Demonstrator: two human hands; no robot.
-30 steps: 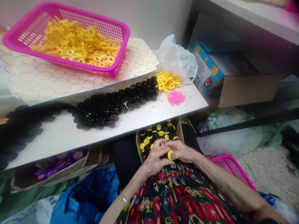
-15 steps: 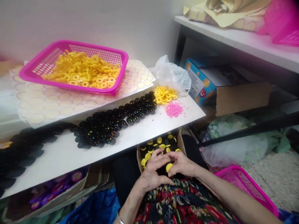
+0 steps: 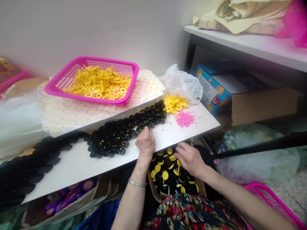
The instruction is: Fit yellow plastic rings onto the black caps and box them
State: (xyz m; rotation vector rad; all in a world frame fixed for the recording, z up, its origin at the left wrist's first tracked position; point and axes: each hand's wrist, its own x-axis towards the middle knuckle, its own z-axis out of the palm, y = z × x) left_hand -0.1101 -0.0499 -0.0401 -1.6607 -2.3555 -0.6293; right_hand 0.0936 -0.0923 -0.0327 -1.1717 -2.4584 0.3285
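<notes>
My left hand (image 3: 145, 140) reaches onto the white board, its fingers pinched at the near edge of a cluster of small black cups (image 3: 107, 140) with shiny coloured specks. Its fingertips are at a black cup and partly hidden behind the knuckles. Over a cardboard box (image 3: 154, 191) on my lap hovers my right hand (image 3: 190, 159), fingers bent loosely and a little apart, with nothing visible in them. Inside the box lie many black pots with yellow lids (image 3: 165, 175), tumbled at different angles. Yellow rings (image 3: 176, 103) and small pink beads (image 3: 185, 119) lie in piles beyond the hands.
A pink basket (image 3: 133, 88) of yellow ring pieces stands on sheets of round stickers (image 3: 79, 119). More black cups (image 3: 28, 169) line the board's left. A clear plastic bag (image 3: 182, 81), a blue carton (image 3: 207, 91), a shelf (image 3: 244, 44) and a lower pink basket (image 3: 273, 198) are at right.
My left hand has left the box and moved up to the black cups. My right hand has let go of the yellow-lidded pot and shifted towards the box's far right side.
</notes>
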